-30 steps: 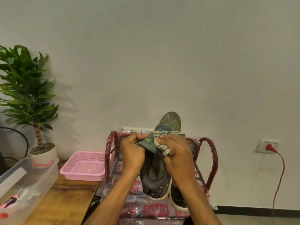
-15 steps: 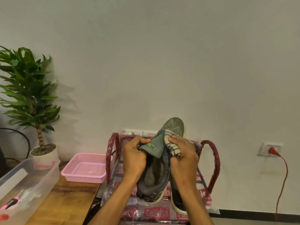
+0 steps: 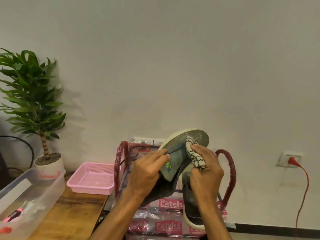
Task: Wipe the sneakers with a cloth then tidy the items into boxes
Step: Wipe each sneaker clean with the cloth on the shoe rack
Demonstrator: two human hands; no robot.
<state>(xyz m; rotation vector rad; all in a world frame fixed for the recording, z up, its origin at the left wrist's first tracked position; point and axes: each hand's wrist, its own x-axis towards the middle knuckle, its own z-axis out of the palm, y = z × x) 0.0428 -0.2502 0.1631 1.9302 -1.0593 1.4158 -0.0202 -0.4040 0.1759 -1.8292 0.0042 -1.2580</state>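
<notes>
Head view is showing both hands raised at about six o'clock in the frame, working on one grey sneaker [image 3: 175, 144] with a cream sole rim, its toe pointing toward one o'clock. The left hand [image 3: 147, 172] is gripping this sneaker, fingers curled round its body and thumb lying along the edge by the sole; whether it is pinching the tongue or a side flap is hard to tell. The right hand [image 3: 207, 169] is clutching a bunched white cloth [image 3: 195, 157] with dark zigzag lines and pressing it against the toe area. A second sneaker [image 3: 192, 212] is lying under the right hand, at five o'clock of the held one, on a clear bag [image 3: 170, 204] with red handles and red printed labels. At nine o'clock of the hands a pink basket [image 3: 93, 179] is sitting on the wooden bench [image 3: 72, 217], with a clear plastic box [image 3: 34, 193] at eight o'clock and a potted plant [image 3: 31, 94] at ten o'clock. A red plug [image 3: 292, 160] is sitting in a wall socket at three o'clock.
</notes>
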